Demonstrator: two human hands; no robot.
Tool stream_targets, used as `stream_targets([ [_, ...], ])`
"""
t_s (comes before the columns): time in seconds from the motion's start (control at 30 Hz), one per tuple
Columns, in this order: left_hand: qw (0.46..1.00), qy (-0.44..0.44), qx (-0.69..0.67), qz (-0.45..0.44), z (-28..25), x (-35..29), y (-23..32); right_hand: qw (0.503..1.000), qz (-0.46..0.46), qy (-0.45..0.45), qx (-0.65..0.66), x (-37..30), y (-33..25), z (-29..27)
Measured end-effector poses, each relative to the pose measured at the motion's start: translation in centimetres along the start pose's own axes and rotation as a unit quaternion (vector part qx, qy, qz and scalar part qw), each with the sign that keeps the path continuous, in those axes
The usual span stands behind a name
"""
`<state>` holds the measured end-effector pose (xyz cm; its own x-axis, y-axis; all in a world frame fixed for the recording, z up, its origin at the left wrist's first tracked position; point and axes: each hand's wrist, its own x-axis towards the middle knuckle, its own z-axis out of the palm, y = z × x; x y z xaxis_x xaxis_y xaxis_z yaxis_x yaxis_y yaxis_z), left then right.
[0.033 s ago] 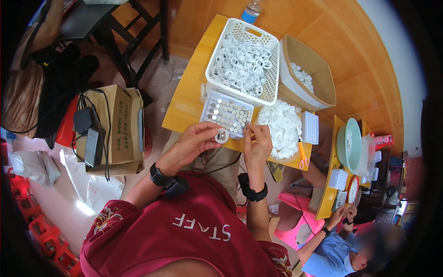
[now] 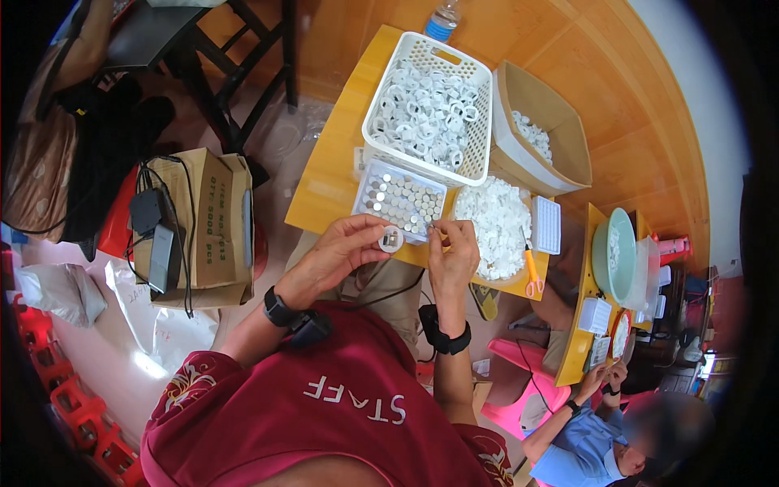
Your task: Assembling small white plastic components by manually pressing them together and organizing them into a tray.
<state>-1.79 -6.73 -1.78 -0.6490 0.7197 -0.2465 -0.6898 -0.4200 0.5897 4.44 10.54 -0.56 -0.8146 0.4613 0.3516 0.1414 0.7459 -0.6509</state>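
Between the thumb and fingers of my left hand (image 2: 345, 252) is a small round white plastic case (image 2: 390, 239) with metal contacts inside. Just right of it, my right hand (image 2: 453, 250) is closed in a pinch at the near right corner of the tray; whatever its fingertips hold is too small to make out. The clear plastic tray (image 2: 362, 191) carries rows of silver button cells (image 2: 402, 195). Behind it, a white perforated basket (image 2: 484, 122) is full of white ring-shaped plastic parts (image 2: 426, 114). Right of my right hand lies a heap of small white pieces (image 2: 493, 223).
Orange-handled scissors (image 2: 533, 272) and a white gridded tray (image 2: 547, 226) are at the yellow table's right side. An open carton (image 2: 560, 101) and a water bottle (image 2: 442, 20) stand at the back. A box with cables (image 2: 195, 231) is left; a co-worker (image 2: 580, 442) sits right.
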Motion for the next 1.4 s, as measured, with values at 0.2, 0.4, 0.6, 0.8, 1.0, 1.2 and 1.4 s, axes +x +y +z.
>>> stream_targets([
  [0.2, 1.000, -0.007, -0.005, -0.007, 0.1, 0.0, -0.1, 1.000, -0.028, 0.010, 0.000, 0.1, -0.5, -0.3],
  [0.4, 1.000, -0.003, -0.006, -0.013, 0.3, 0.1, -0.3, 0.993, -0.048, -0.023, 0.104, -0.9, -4.4, -1.8],
  [0.6, 1.000, -0.021, 0.002, -0.007, 0.9, 0.0, -0.4, 0.989, -0.137, 0.009, 0.051, -2.2, -4.2, -1.0],
  [0.8, 1.000, -0.024, 0.013, -0.007, 0.8, 0.1, -0.6, 0.982, -0.173, 0.012, 0.078, -2.3, -3.8, -0.9],
  [1.0, 0.999, -0.027, 0.046, -0.005, 0.8, -0.2, -0.3, 0.981, -0.114, -0.032, 0.154, -2.0, -4.0, -1.3],
  [1.2, 0.997, -0.015, 0.078, -0.002, 1.3, 0.2, 0.0, 0.980, -0.180, -0.050, 0.072, -1.5, -3.7, -1.8],
  [1.4, 0.987, 0.019, 0.156, -0.021, 2.1, 0.3, -0.1, 0.977, -0.185, -0.095, 0.052, -0.6, -3.1, -2.5],
])
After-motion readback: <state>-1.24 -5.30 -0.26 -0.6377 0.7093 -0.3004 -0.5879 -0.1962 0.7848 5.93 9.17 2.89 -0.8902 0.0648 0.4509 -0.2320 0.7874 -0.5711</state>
